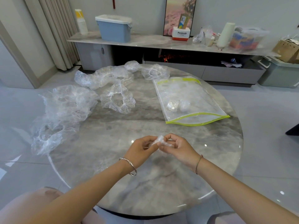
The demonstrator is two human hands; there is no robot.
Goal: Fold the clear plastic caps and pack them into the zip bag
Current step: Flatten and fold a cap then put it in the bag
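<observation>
Fingers (151, 140) of L hand (140, 150) & R hand (179, 148) curl in, pinching a small crumpled clear cap (159, 141) betw. them, by the round marble tabletop's (123, 131) near edge. Crinkly loose caps (64, 107) sprawl along left & far edges. Zip bag (194, 94) lies by right edge, long axis near-far, mouth nearward, rolled caps (173, 105) inside.

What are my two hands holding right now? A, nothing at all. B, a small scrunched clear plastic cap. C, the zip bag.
B: the left hand and right hand both pinch a small folded cap between them; the zip bag lies apart on the table.
</observation>
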